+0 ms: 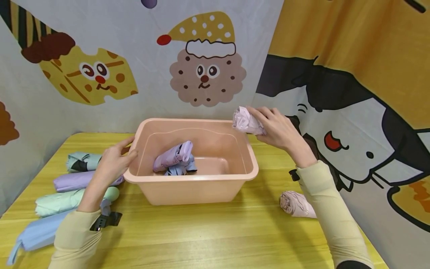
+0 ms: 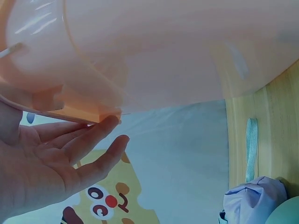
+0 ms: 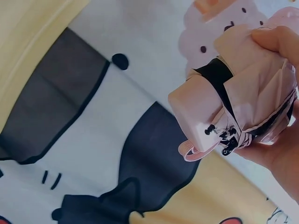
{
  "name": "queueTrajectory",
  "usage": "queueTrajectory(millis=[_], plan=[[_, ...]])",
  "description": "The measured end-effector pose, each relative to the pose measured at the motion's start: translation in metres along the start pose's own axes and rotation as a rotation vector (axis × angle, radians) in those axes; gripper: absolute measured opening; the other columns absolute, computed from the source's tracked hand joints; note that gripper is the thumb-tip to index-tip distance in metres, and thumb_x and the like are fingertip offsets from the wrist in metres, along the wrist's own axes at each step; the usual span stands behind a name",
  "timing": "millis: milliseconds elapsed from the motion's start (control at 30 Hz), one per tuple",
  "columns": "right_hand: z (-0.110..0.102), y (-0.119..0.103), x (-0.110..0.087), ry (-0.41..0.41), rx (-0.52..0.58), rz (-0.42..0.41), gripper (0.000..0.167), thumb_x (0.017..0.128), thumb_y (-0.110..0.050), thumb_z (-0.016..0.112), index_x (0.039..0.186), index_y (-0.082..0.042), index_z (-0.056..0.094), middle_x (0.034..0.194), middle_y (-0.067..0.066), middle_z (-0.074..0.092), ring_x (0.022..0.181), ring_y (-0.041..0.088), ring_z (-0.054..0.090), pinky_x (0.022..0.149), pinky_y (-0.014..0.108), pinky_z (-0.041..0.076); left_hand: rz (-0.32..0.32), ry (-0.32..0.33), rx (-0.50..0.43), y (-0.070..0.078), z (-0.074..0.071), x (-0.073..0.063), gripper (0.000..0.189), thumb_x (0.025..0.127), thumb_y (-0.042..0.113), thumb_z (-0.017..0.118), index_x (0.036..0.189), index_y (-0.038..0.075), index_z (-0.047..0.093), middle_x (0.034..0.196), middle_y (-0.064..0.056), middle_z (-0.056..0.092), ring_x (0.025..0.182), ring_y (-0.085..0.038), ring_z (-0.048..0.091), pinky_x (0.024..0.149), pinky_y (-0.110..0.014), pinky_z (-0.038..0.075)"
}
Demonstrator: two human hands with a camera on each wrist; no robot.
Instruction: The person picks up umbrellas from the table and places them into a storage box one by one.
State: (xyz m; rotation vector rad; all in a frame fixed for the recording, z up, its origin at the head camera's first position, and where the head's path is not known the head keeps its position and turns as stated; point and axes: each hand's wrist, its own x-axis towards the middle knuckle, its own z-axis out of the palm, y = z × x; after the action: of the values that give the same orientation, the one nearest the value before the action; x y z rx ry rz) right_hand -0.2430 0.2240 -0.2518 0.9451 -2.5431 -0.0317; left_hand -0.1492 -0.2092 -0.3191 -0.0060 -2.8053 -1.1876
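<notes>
My right hand grips a folded pale pink umbrella above the right back rim of a pink plastic basin. In the right wrist view, the umbrella's pink handle end, black band and small wrist loop show. At the basin's left rim is my left hand, thumb over the edge and fingers under the lip outside. Inside the basin, a folded purple umbrella lies partly over a folded blue one, toward the left side.
Left of the basin lie several folded umbrellas: a teal one, a violet one, a mint one and a blue one. Another pink umbrella lies near my right forearm. A printed curtain hangs behind the wooden table.
</notes>
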Motion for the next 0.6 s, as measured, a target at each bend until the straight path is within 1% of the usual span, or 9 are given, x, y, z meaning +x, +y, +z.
queueTrajectory(millis=[133,267,433,600], plan=[[-0.006,-0.010,0.013,-0.013,0.007,-0.030,0.079,0.077,-0.017,0.074,0.146,-0.023,0.035,0.135,0.009,0.050,0.107,0.035,0.051,0.076,0.050,0.053,0.003,-0.008,-0.001,0.000,0.000,-0.001,0.059,0.095,0.022,0.044,0.147,-0.001,0.030,0.138,-0.035,0.043,0.124,-0.051,0.046,0.097,-0.060,0.044],[-0.009,-0.020,0.028,-0.029,0.011,-0.078,0.081,0.077,-0.022,0.077,0.147,-0.022,0.035,0.136,0.009,0.050,0.109,0.035,0.051,0.079,0.050,0.053,0.011,-0.005,-0.003,0.000,-0.001,-0.001,0.059,0.095,0.021,0.044,0.147,-0.001,0.030,0.137,-0.035,0.044,0.123,-0.051,0.047,0.096,-0.060,0.044],[-0.010,-0.031,0.046,-0.040,0.017,-0.142,0.080,0.078,-0.022,0.076,0.147,-0.021,0.035,0.137,0.010,0.049,0.108,0.035,0.051,0.077,0.047,0.053,0.012,-0.004,-0.001,0.000,-0.001,-0.001,0.059,0.094,0.021,0.045,0.147,-0.001,0.030,0.137,-0.035,0.045,0.123,-0.050,0.048,0.097,-0.060,0.044],[-0.012,-0.042,0.061,-0.070,0.027,-0.181,0.080,0.080,-0.024,0.074,0.148,-0.023,0.032,0.137,0.009,0.048,0.111,0.033,0.050,0.078,0.046,0.053,0.007,-0.004,0.007,0.000,-0.001,-0.001,0.059,0.094,0.021,0.045,0.147,-0.001,0.030,0.136,-0.035,0.045,0.123,-0.050,0.047,0.097,-0.060,0.044]])
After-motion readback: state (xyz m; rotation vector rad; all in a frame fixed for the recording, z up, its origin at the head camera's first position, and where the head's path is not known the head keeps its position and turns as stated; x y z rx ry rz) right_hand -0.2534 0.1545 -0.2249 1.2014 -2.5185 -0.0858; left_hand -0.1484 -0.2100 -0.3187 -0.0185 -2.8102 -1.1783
